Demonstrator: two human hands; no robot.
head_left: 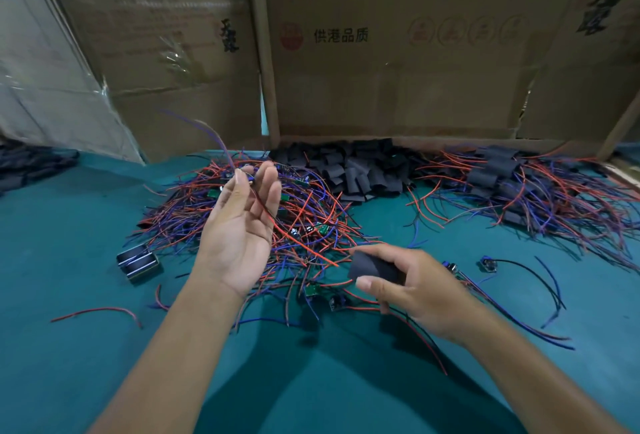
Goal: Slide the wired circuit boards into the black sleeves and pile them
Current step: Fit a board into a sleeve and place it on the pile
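Note:
My left hand (242, 222) is raised palm-up over a tangled heap of wired circuit boards (294, 222). Its thumb and fingertips pinch one small board (250, 179), and that board's red, blue and black wires trail up and across the palm. My right hand (412, 286) is lower and to the right, gripping a flat black sleeve (374, 269) between thumb and fingers. A pile of loose black sleeves (356, 167) lies at the back centre. Sleeved boards with wires are piled at the back right (502, 177).
Green cloth covers the table (86, 226). Cardboard boxes (398, 53) wall off the back. A small black and silver block (138, 262) lies left of the heap. A few loose wired boards (488, 264) lie at the right, and a stray red wire (100, 312) at the left.

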